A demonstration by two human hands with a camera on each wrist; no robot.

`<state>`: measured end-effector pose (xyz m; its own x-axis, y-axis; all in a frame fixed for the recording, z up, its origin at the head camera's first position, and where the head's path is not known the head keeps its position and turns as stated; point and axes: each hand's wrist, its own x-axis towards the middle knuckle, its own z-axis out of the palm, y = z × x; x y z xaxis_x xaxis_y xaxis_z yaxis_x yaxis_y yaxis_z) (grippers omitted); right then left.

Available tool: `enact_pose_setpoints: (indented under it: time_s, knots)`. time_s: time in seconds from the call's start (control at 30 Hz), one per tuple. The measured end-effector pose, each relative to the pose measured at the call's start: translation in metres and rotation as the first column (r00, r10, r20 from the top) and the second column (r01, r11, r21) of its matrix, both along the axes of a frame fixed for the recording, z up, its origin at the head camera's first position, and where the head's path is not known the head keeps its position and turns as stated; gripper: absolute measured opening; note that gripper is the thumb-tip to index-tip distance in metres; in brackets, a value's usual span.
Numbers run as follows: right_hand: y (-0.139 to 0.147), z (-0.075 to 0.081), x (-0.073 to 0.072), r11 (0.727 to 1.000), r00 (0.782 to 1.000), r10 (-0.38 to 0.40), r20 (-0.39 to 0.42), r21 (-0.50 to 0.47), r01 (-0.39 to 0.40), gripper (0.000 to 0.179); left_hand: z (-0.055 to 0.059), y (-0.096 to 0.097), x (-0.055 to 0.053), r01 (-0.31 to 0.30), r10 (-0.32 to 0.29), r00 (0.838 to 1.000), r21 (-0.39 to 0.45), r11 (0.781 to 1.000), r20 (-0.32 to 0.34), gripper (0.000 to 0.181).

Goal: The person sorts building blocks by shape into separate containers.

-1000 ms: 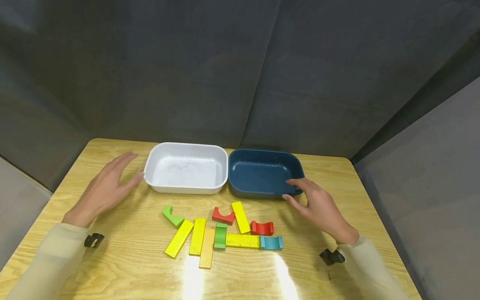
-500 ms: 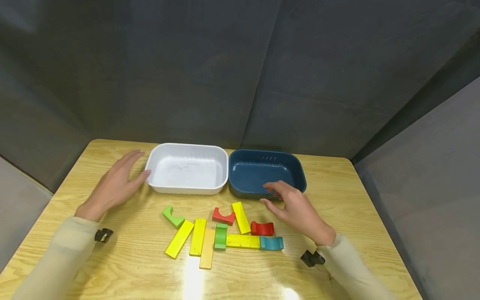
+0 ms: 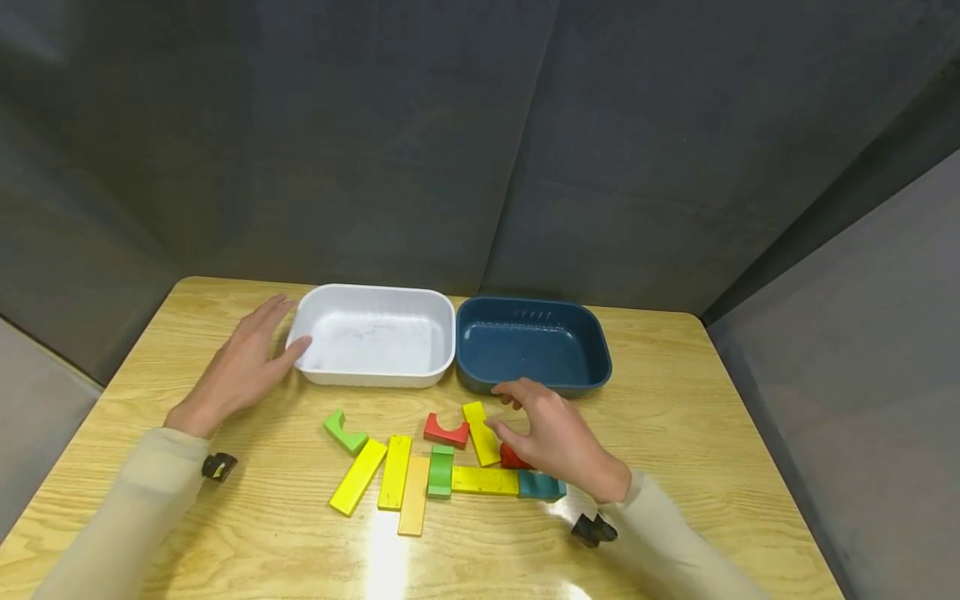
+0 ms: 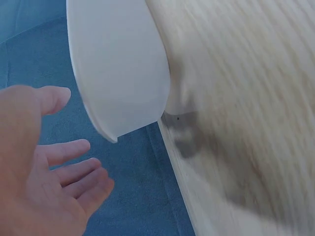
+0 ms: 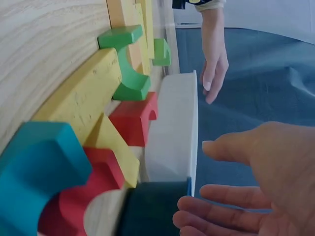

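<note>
My left hand (image 3: 238, 368), fingers spread, hovers at the left end of the white tub (image 3: 371, 380). In the left wrist view a gap shows between the thumb and the tub's wall (image 4: 120, 69). My right hand (image 3: 558, 437), fingers relaxed and holding nothing, hangs above the blocks in front of the dark blue tub (image 3: 532, 342). Partly hidden under it are a red arch block (image 3: 513, 457) and a blue arch block (image 3: 542, 486). Close to its thumb lies a slanted yellow plank block (image 3: 481, 437). Another red arch block (image 3: 446, 431) sits to the left of that plank.
More blocks lie on the wooden table (image 3: 262, 517): a light green arch (image 3: 345, 433), a green arch (image 3: 441, 472), an orange plank (image 3: 414, 497) and several yellow planks (image 3: 485, 481). The tubs stand side by side near the back edge, before a dark curtain (image 3: 375, 150).
My right hand has moved left and toward me, from the dark blue tub's right side to over the blocks. My left hand has shifted slightly right, toward the white tub. The blocks have stayed put.
</note>
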<state>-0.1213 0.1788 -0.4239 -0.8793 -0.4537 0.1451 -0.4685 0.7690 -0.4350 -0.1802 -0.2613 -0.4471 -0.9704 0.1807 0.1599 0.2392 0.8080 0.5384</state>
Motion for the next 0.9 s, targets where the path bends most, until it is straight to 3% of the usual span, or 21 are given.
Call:
enact_pose_setpoints:
  time_s: [0.33, 0.5, 0.9]
  knots:
    - [-0.014, -0.016, 0.003, 0.999, 0.996, 0.038, 0.079, -0.005, -0.037, 0.046, -0.009, 0.003, -0.001, 0.012, -0.012, 1.000, 0.009, 1.000, 0.026, 0.081]
    - [-0.018, -0.023, 0.002, 0.998, 0.995, 0.035, 0.095, 0.039, -0.039, 0.049, -0.013, 0.007, -0.003, 0.015, -0.015, 0.998, 0.002, 1.000, 0.054, 0.085]
    - [-0.023, -0.034, 0.000, 0.994, 0.997, 0.032, 0.075, 0.101, -0.040, 0.051, -0.016, 0.011, -0.004, 0.030, -0.027, 0.995, -0.023, 0.999, 0.094, 0.084]
